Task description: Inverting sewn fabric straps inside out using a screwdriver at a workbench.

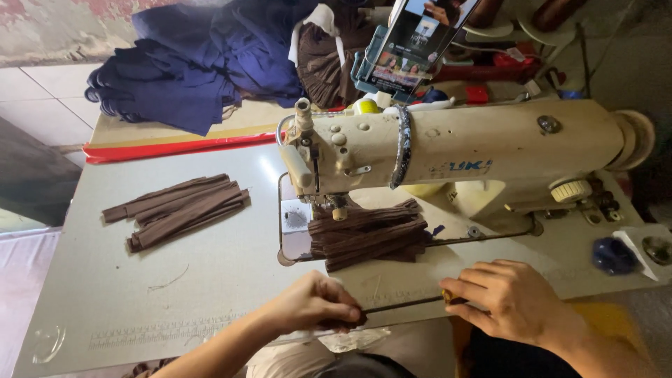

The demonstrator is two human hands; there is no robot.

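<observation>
Thin dark brown fabric strip (402, 304) is stretched flat along the table's near edge, in front of the cream metal sewing machine (462, 150), its ends hidden under the fingers. Left hand (315, 302) pinches one end shut; right hand (514, 297) curls closed on the other, beside something small and yellow, hard to make out. Pleated brown strips (367, 234) lie under the machine's needle; another ribbed bundle (178, 210) lies left of the machine.

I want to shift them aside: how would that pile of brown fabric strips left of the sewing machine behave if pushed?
The brown strips look thin and floppy, so they would probably bunch rather than slide together. They lie loosely fanned on the smooth table, likely scattering easily. Being flat, they shouldn't roll.
</observation>
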